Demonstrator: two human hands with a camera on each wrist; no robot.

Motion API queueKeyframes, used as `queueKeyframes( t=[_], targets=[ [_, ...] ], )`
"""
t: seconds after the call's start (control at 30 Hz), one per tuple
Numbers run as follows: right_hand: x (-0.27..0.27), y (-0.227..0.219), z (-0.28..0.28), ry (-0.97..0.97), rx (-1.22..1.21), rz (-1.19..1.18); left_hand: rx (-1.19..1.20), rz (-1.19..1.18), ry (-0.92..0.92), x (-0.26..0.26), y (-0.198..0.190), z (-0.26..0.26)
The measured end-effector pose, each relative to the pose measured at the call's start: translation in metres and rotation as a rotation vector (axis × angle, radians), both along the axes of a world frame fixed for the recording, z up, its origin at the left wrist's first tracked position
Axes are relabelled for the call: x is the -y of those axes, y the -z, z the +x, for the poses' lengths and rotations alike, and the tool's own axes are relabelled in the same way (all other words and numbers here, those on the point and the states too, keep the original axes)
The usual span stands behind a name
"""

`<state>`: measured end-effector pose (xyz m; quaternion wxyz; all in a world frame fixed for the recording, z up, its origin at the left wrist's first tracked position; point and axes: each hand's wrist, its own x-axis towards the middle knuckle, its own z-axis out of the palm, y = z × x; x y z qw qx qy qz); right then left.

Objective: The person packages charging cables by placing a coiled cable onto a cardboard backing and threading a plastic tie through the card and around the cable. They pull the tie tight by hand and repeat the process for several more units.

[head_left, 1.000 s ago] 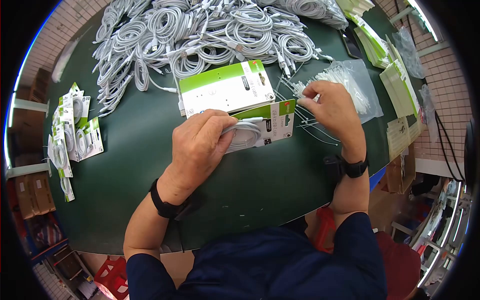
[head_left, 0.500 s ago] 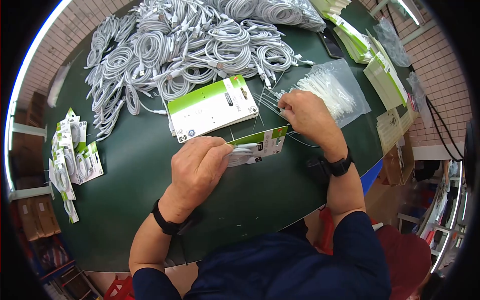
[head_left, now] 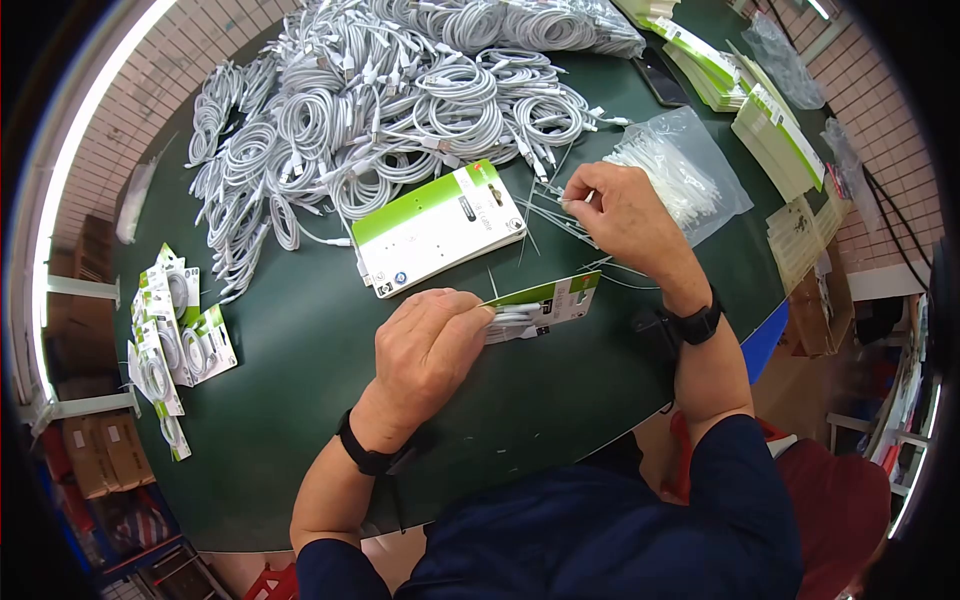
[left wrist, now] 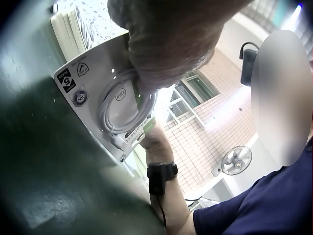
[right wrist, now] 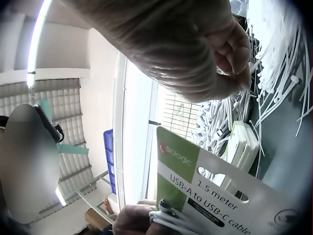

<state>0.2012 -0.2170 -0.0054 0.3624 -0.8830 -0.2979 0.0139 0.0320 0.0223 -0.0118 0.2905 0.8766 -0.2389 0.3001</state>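
Observation:
In the head view my left hand (head_left: 430, 345) grips the left end of a green-and-white card (head_left: 575, 297), with a coiled white USB cable (head_left: 512, 320) held against it. The card stands tilted above the table; its printed face and the coil show in the left wrist view. My right hand (head_left: 625, 215) is over loose white cable ties (head_left: 560, 222), beside their plastic bag. Its thumb and fingertips meet at a cable tie, seen also in the right wrist view, where the right hand (right wrist: 195, 54) is near the bunched ties (right wrist: 281, 54).
A stack of cards (head_left: 440, 230) lies behind the left hand. Beyond it is a large heap of coiled cables (head_left: 380, 110). Packed cards (head_left: 165, 345) lie at the left, more card stacks (head_left: 775, 140) and a phone (head_left: 660, 82) at the right.
The left hand has drawn the card and cable away from the stack, towards the body, and turned the card more edge-on. The right hand has stayed by the ties, its fingertips closing together.

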Motion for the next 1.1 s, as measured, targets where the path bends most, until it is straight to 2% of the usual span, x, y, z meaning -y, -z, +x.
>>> queueKeyframes(
  t=[0.13,0.23,0.37,0.4,0.5,0.77,0.87,1.1],
  targets=[
    [0.000,0.004,0.002,-0.020,0.062,0.102,0.006,-0.001,0.018,0.000,0.000,0.000],
    [-0.006,-0.003,-0.003,-0.014,0.089,0.278,0.025,-0.001,0.023,0.000,-0.001,-0.001],
    [-0.003,-0.011,-0.003,0.113,-0.076,0.171,0.015,0.007,0.027,0.001,-0.001,-0.003],
    [-0.003,-0.010,-0.002,0.108,-0.040,0.204,0.012,0.006,0.030,0.001,-0.001,-0.003],
    [-0.004,-0.011,-0.003,0.141,-0.184,0.322,0.015,0.002,0.029,0.001,0.000,-0.004],
    [-0.008,-0.015,-0.009,0.017,-0.523,0.642,0.043,0.018,0.048,0.000,0.003,-0.005],
    [-0.012,-0.011,-0.011,-0.013,-0.682,0.647,0.046,0.020,0.052,0.000,0.003,-0.006],
    [-0.021,0.000,-0.018,-0.049,-0.608,0.418,0.082,0.021,0.054,0.003,0.004,-0.005]
  ],
)
